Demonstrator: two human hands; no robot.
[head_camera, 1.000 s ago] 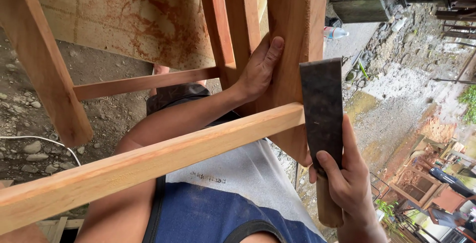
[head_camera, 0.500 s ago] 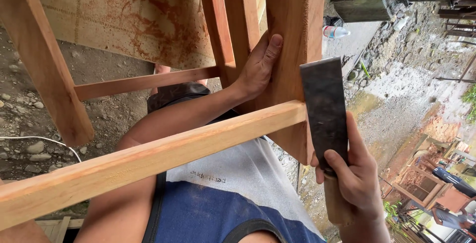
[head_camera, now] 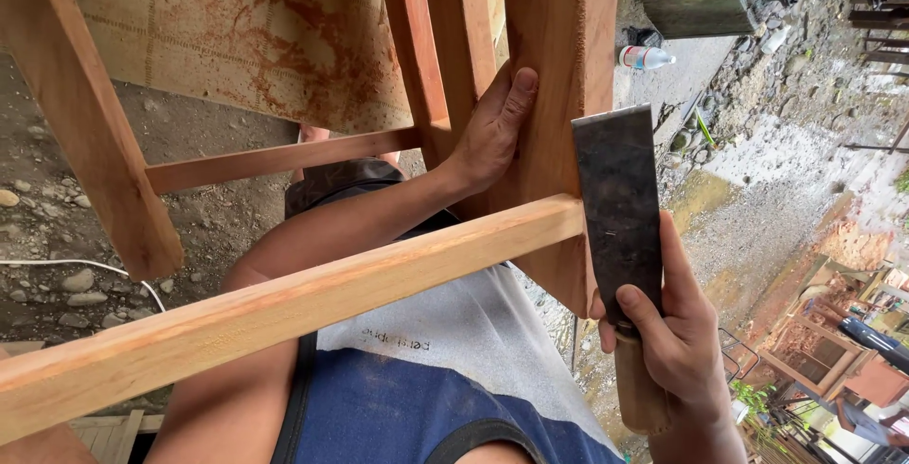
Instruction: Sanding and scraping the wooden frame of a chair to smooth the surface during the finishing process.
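Edging chisel higher along leg

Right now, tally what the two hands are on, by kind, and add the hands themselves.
Hands: 2, left hand and right hand
Wide dark chisel with wooden handle: 1, gripped by the right hand
Wooden chair frame: 1, left hand pressed on its leg
Total: 4

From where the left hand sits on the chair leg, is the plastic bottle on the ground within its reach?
Probably not. The left hand is pressed flat against the chair leg, and the plastic bottle lies on the ground well beyond, with the leg and the chisel between them.
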